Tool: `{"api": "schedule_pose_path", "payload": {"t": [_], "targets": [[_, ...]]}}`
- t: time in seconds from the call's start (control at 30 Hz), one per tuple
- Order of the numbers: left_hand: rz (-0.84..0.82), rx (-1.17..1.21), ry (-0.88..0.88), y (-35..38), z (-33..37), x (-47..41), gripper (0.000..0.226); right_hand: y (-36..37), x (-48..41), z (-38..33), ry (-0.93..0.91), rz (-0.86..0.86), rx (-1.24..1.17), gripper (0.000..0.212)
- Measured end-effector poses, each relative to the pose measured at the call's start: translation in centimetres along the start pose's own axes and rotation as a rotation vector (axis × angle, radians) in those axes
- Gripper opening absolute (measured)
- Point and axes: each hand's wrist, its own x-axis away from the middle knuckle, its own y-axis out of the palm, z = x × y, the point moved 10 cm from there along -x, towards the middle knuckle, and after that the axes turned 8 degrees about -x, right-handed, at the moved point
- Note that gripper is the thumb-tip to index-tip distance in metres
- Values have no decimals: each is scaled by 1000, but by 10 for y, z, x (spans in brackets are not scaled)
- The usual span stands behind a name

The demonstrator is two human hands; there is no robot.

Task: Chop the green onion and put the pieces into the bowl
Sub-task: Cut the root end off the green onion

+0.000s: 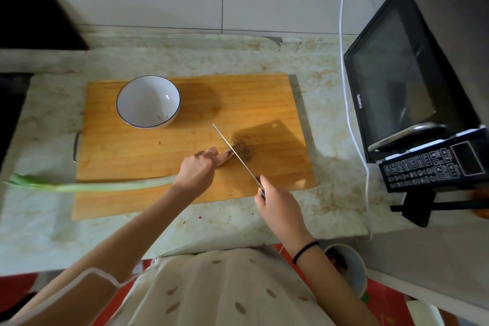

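Head view shows one green onion (105,186), one white bowl (148,102) with a blue rim, one knife (235,153) and one wooden cutting board (158,161) on a marbled desk (330,92). The left hand (199,169), wearing one ring (209,151), curls over the onion's white end and holds it on the board, the green end reaching left past the board's edge. The right hand (280,209), one black band (305,248) at its wrist, grips the knife handle, with the blade set on the stalk just beside the brown roots (242,149). A few green flecks lie in the bowl, which stands on the board's far left. To the right stands one black microwave oven (412,87) marked "Galanz", with one white cable (346,87) beside it.
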Motion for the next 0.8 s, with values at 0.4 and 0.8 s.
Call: {"api": "schedule_pose_path", "payload": {"t": [0.4, 0.8], "targets": [[-20, 11, -57, -1, -3, -3, 67, -1, -22, 6, 27, -83, -37, 39], [-31, 79, -99, -1, -8, -2, 61, 6, -40, -7, -18, -87, -21, 6]]}}
